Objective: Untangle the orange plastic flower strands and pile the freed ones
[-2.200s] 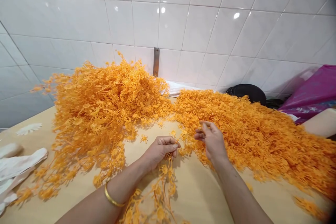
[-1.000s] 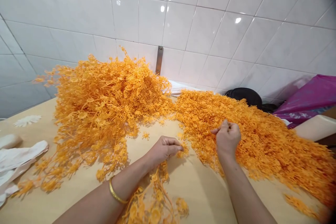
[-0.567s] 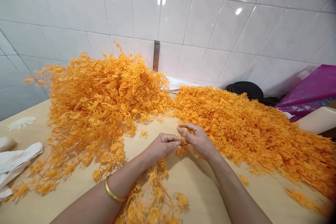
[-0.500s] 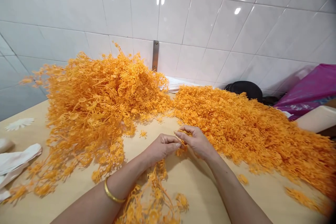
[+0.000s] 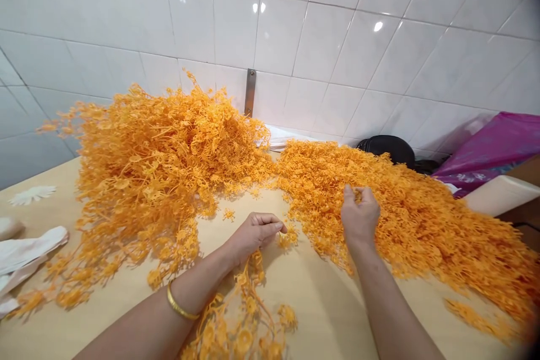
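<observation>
My left hand (image 5: 264,230) is closed around a stem of orange plastic flowers, low over the middle of the table. A flower head (image 5: 288,236) sticks out past its fingertips, and the rest of the spray (image 5: 248,315) hangs below the palm towards the front edge. My right hand (image 5: 360,214) is over the heap of loose orange flower heads (image 5: 413,208) on the right. Its fingers are curled together; orange shows between them, but whether it is a held piece or the heap behind I cannot tell.
A tall tangle of orange flower sprays (image 5: 160,152) covers the table's (image 5: 329,315) left side. White cloth (image 5: 29,253) and a white petal shape (image 5: 32,196) lie far left. A black object (image 5: 390,149) and a purple bag (image 5: 489,152) are at the right rear, before a tiled wall (image 5: 236,22).
My right hand has left my left hand and moved right, over the heap of flower heads. My left hand stays nearly in place, still gripping the spray.
</observation>
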`<state>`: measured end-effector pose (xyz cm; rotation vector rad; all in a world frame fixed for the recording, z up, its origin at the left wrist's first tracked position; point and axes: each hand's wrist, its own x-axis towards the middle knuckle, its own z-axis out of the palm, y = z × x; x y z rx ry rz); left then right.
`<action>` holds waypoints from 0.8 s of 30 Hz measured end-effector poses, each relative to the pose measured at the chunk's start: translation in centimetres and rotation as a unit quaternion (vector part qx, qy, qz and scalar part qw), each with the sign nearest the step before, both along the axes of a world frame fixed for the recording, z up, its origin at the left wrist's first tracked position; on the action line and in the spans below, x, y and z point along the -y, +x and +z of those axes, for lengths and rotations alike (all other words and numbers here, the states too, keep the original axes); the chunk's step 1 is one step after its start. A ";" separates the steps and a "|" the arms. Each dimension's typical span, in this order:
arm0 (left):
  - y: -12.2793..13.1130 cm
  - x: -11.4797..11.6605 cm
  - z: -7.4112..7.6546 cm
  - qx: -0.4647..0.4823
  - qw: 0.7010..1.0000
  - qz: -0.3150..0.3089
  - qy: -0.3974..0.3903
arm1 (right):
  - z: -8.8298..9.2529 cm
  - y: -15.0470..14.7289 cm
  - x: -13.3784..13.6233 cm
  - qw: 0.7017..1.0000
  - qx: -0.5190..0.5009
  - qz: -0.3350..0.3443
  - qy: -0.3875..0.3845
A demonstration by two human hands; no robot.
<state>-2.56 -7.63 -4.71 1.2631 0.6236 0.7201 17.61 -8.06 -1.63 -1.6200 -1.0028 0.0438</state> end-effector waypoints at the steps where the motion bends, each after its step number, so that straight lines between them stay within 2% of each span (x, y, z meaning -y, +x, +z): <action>1: 0.0 -0.1 0.0 0.009 1.000 -0.001 -0.004 | -0.1 0.3 0.1 0.998 0.065 -0.020 -0.017; 3: -0.1 -0.3 0.0 0.010 1.000 -0.010 -0.005 | -0.2 0.0 0.3 0.978 0.197 -0.055 -0.046; 5: -0.1 -0.5 0.1 0.002 1.000 -0.021 -0.004 | -0.1 -1.0 0.6 0.954 0.287 -0.063 -0.053; 7: -0.1 -0.6 0.1 -0.002 1.000 -0.028 -0.006 | 0.2 -2.3 0.9 0.942 0.332 -0.033 -0.042; 8: -0.1 -0.7 0.1 -0.002 1.000 -0.030 -0.009 | 0.3 -2.9 1.1 0.939 0.341 0.017 -0.038; 10: 0.0 -0.7 0.0 0.006 0.999 -0.032 -0.018 | 0.4 -4.2 1.3 0.927 0.337 0.160 -0.045; 12: 0.1 -0.8 -0.1 0.027 0.999 -0.030 -0.032 | 0.2 -5.1 1.6 0.899 0.315 0.293 -0.084; 14: 0.0 -0.9 0.0 0.050 0.996 -0.031 -0.064 | 0.0 -5.5 1.7 0.882 0.279 0.356 -0.130; 16: -0.2 -1.1 0.2 0.069 0.987 -0.029 -0.141 | -0.1 -5.4 1.7 0.901 0.228 0.343 -0.139; 18: -0.5 -1.4 0.4 0.092 0.965 -0.035 -0.242 | -0.1 -5.0 1.5 0.937 0.176 0.283 -0.108; 20: -0.9 -1.5 0.6 0.125 0.942 -0.061 -0.306 | -0.1 -4.5 1.4 0.959 0.149 0.227 -0.078; 24: -1.1 -1.2 0.7 0.181 0.929 -0.125 -0.297 | -0.2 -3.8 1.4 0.972 0.152 0.165 -0.068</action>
